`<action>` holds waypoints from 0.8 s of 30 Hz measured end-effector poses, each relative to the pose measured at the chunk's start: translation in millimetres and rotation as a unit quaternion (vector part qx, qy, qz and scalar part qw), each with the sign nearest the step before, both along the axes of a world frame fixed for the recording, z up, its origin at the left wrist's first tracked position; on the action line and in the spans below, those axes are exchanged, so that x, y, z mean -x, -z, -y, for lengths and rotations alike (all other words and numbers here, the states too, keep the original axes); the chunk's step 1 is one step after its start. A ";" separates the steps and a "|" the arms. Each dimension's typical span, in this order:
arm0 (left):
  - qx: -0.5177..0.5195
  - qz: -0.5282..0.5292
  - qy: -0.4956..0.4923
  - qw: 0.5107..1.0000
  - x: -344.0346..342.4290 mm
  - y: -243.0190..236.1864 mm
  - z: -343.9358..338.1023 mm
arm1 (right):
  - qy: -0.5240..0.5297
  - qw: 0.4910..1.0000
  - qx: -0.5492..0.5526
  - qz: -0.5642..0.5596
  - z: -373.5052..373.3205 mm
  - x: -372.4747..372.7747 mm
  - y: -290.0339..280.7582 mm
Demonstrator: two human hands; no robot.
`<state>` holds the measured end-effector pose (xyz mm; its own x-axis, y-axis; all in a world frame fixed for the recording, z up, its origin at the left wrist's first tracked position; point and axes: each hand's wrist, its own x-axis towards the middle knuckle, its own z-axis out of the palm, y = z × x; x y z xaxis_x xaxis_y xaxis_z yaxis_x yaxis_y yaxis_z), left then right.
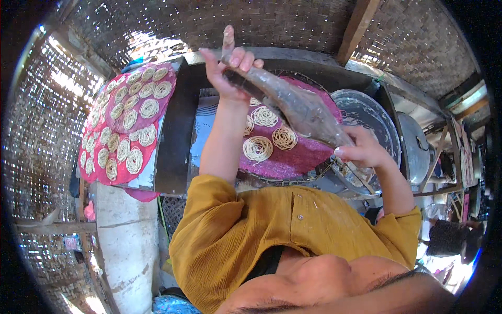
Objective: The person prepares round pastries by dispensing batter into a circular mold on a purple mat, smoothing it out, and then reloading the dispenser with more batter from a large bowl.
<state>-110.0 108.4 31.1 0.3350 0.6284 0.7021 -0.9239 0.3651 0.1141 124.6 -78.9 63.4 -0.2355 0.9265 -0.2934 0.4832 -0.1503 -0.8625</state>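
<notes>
My left hand (230,73) grips the upper end of a long greyish bag (293,102), smeared with pale residue, with one finger sticking up and the thumb out to the side. My right hand (361,149) holds the bag's lower end, beside a wide tub (381,120) with residue inside. The bag slants over a round tray with a woven rim (308,179), lined with pink cloth (293,162). Pale coils of thin strands (258,148) lie on that cloth, some of them hidden by the bag and my left arm.
Pink cloths (94,175) bearing several similar coils lie at the left on a board beside a dark ledge (172,136). A large metal vessel (413,146) and a wooden rack (439,157) are at the right. Woven walls (287,26) and posts enclose the space.
</notes>
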 end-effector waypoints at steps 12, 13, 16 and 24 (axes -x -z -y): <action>0.092 -0.059 0.055 0.992 -33.6 21.4 24.4 | 0.024 0.996 0.066 -0.055 28.4 -25.3 15.6; 0.104 -0.071 0.078 0.989 -37.9 19.7 25.5 | 0.033 0.995 0.065 -0.071 29.7 -28.0 18.1; 0.011 -0.319 0.120 0.940 -47.1 54.3 10.0 | 0.054 0.992 0.062 -0.097 31.6 -28.8 26.1; -0.072 -0.737 0.015 0.672 -65.9 109.9 45.3 | 0.077 0.990 0.049 -0.105 27.8 -31.3 33.2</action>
<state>-44.1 63.2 -78.8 0.7435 0.5671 -0.3544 0.2396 0.2690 0.9329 155.9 -106.7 30.2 -0.1589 0.9255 -0.3440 0.2585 -0.2972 -0.9191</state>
